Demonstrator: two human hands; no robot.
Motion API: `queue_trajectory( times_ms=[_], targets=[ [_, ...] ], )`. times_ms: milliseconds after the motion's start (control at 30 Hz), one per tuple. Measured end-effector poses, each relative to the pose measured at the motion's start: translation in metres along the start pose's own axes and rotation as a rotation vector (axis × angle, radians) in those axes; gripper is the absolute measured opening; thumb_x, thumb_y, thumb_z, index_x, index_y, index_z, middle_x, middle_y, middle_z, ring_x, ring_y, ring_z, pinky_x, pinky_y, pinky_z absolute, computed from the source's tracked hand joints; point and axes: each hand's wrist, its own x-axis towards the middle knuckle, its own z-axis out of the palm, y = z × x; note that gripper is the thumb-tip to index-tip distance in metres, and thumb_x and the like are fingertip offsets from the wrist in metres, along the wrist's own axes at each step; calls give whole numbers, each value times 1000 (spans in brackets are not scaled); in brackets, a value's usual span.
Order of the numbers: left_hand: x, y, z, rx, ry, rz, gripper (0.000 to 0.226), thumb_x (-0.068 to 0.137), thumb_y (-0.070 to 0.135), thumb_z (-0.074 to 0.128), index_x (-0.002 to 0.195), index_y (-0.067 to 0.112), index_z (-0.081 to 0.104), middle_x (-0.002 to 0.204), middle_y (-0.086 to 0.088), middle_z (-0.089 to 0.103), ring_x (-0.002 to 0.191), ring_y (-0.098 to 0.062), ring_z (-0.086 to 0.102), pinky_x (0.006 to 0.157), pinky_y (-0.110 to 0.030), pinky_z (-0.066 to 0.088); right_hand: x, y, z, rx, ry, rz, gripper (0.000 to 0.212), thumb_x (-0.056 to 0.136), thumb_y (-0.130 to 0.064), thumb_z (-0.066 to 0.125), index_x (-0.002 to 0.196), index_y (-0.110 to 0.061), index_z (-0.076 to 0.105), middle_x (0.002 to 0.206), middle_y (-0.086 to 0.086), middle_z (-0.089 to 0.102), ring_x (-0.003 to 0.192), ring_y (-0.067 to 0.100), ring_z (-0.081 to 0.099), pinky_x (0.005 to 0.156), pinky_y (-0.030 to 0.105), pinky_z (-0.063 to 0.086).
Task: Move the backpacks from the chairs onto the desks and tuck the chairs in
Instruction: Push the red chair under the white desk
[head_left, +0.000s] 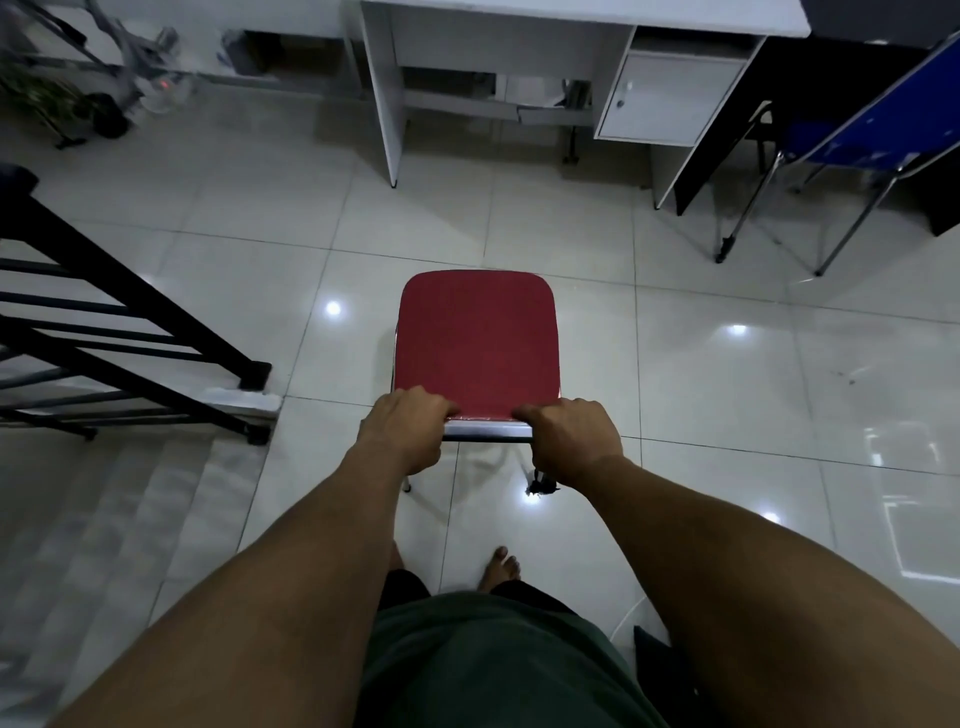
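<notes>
We see both hands, left hand (402, 434) and right hand (569, 441), curled tight around the chrome back rail of the red padded metal-framed chair (477, 340), which stands on the glossy white tiled floor (727, 415), well apart from the white bench (571, 21) ahead.

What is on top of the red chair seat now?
Nothing lies on the red chair seat; no backpack. The left hand and right hand grip the chair's backrest, covering part of its top edge.
</notes>
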Motion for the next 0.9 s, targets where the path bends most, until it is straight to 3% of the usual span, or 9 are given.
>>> queue_trajectory(
  times_ms=[200,633,900],
  targets=[
    [5,-3,-5,62,36,14,55,73,8,68,119,39,67,98,-1,71,85,-27,68,77,-34,57,10,1,4,1,22,34,43,66,-13,59,102,-34,66,70,-3,66,58,29,59,52,27,32],
    [50,-24,-30,65,88,-19,58,73,6,67,117,43,68,93,1,71,80,-26,68,72,-35,56,62,9,-2,49,56,71,40,65,-16,61,101,-32,68,67,-2,66,55,30,59,53,28,48],
    [97,-25,-54,58,71,-18,54,72,8,69,115,40,69,93,0,71,82,-27,67,74,-36,57,104,40,-13,16,84,68,40,66,-17,65,101,-34,69,67,-5,66,55,26,59,52,26,36]
  ],
)
